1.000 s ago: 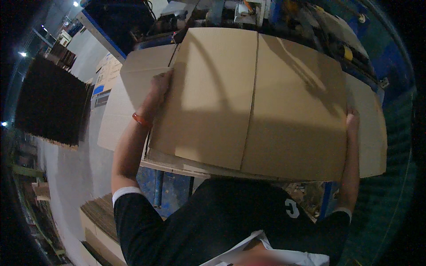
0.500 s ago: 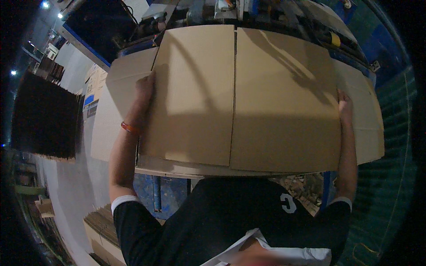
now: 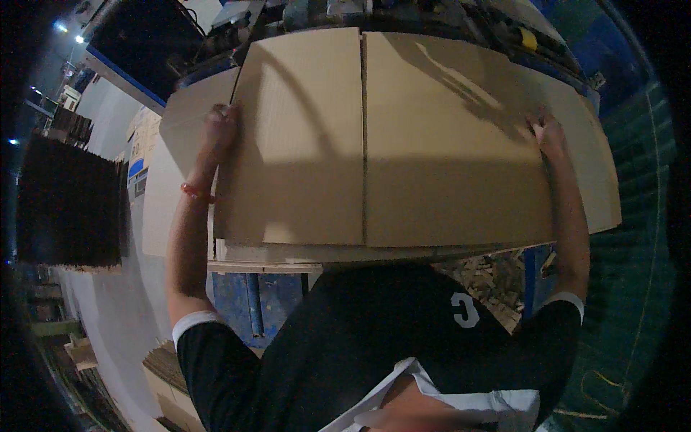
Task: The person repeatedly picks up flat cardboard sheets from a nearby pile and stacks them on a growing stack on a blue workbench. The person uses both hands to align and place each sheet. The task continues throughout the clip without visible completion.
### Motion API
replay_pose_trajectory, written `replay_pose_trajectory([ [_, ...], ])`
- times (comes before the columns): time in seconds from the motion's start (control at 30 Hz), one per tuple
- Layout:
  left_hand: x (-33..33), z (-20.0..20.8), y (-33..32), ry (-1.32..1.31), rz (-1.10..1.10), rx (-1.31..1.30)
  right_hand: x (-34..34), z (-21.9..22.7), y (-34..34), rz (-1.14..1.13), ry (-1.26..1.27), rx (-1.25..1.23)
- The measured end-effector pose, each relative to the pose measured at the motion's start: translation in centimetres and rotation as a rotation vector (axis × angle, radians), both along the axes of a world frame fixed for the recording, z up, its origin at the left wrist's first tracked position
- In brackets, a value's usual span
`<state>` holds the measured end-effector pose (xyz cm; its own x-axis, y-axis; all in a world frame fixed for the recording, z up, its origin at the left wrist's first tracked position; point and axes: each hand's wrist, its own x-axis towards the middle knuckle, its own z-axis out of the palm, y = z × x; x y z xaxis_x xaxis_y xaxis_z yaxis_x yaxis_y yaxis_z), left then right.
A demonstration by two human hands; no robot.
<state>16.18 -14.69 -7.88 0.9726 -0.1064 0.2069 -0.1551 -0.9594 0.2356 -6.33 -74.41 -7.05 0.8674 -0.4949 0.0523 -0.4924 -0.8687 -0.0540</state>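
Grey floor point(image 3: 101, 317) stretches beyond the left fingers, where a dark stack point(image 3: 68, 205) stands well apart from them; ahead of both sets of fingers runs a machine point(image 3: 302, 14), dim and partly cut off by the frame.

Compared with the earlier pictures, both hands now appear higher in view, and the cardboard sheet point(image 3: 295, 165) lies with its near edge more level, where it slanted a second ago. Some of that shift may be the head turning. More visibly, the fingertips on the right look parted now, which suggests that side is being adjusted rather than firmly carried, with the sheet probably resting on the lower boards point(image 3: 288, 253).

The sheet spans the whole gap between the two hands, its centre seam roughly midway between them. The left hand point(image 3: 221, 128) is curled in on the sheet's left edge, apparently holding it. The right hand point(image 3: 548, 137) is at the right edge, its fingers spread; whether they pinch or only touch, I cannot tell. Lower boards jut out beyond the fingers on both sides and show as a strip nearer the body.
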Motion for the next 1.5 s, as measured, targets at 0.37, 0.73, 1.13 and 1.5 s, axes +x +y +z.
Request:
replay_pose_trajectory([
  [0.37, -22.5, 3.3, -2.3, 0.203, -0.698, 0.173, -15.6, 0.9, 13.0, 0.359, 0.066, 0.032],
  [0.73, -19.5, 2.7, -0.3, 0.051, -0.720, 0.142, -11.1, 0.9, 12.3, 0.619, 0.045, -0.038],
  [1.13, -10.8, 1.2, 0.0, -0.436, -0.877, 0.072, -3.1, 0.6, 10.2, 0.445, 0.058, -0.018],
  [1.5, -2.8, 3.0, -4.6, -0.542, -0.540, 0.029, 3.9, -0.9, 8.7, 0.396, -0.248, -0.077],
])
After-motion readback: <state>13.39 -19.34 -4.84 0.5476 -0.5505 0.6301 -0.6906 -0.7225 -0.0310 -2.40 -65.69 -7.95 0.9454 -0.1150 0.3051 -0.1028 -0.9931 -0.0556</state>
